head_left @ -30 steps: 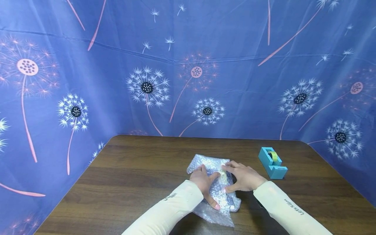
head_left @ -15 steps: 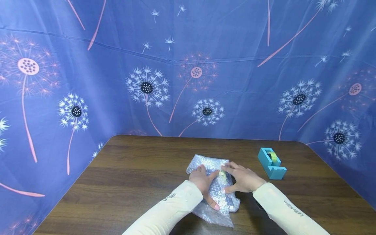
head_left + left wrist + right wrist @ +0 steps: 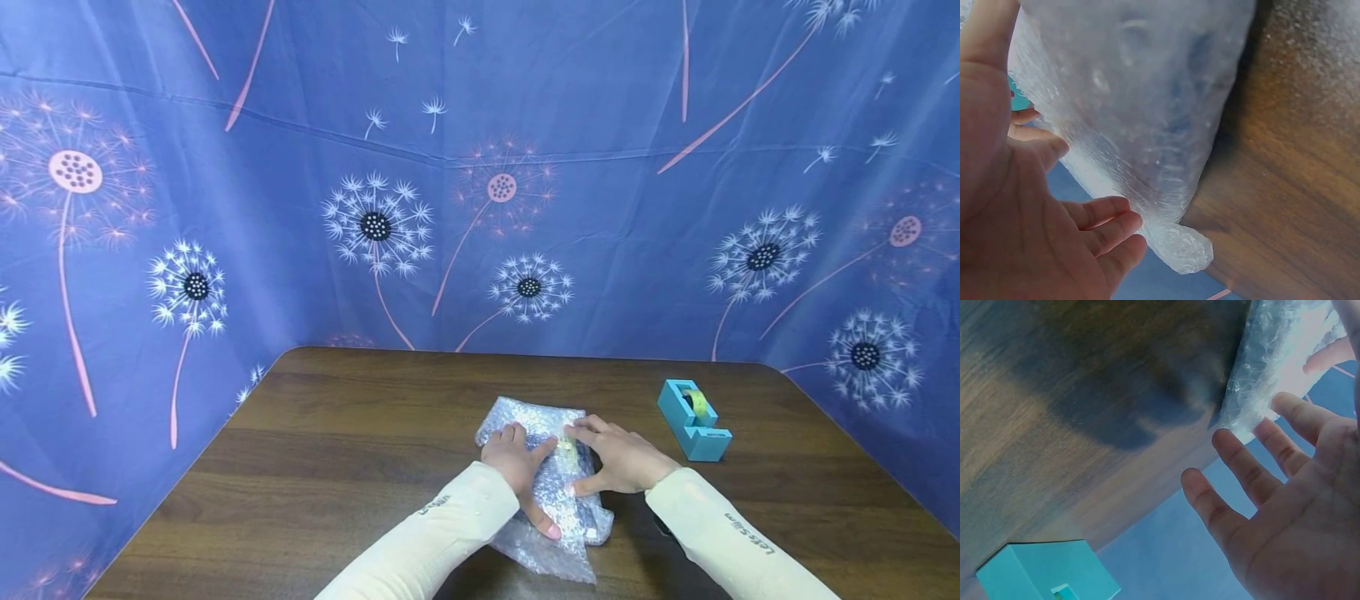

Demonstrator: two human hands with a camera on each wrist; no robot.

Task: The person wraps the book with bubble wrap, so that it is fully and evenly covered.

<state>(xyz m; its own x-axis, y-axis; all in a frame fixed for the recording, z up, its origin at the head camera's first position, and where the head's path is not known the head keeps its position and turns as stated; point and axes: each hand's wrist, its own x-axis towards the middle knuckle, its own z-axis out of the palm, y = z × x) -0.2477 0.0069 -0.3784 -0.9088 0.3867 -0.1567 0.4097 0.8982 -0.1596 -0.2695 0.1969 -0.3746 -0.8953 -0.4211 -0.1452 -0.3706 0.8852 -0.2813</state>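
Note:
A bubble-wrapped bundle (image 3: 551,492) lies on the wooden table, with a loose flap of wrap at its near end and a yellowish strip of tape (image 3: 567,452) on top. My left hand (image 3: 513,467) rests spread on its left part, thumb toward the near end. On the right side, my right hand (image 3: 622,456) touches the wrap with its fingers and thumb spread apart. In the left wrist view, left fingertips (image 3: 1132,222) lie against the wrap (image 3: 1141,112). The right wrist view shows the index fingertip (image 3: 1282,403) at the wrap (image 3: 1260,369). What the wrap contains is unclear.
A turquoise tape dispenser (image 3: 693,421) with a yellow roll stands to the right of the bundle. Something small and dark (image 3: 663,526) shows partly beside the right sleeve. A blue dandelion-print cloth (image 3: 480,208) hangs behind the brown table (image 3: 360,417).
The left hand's fingers are slightly more bent on the wrap, and its index fingertip has drawn back a little from the tape. Otherwise, both hands and the bundle keep nearly the same place.

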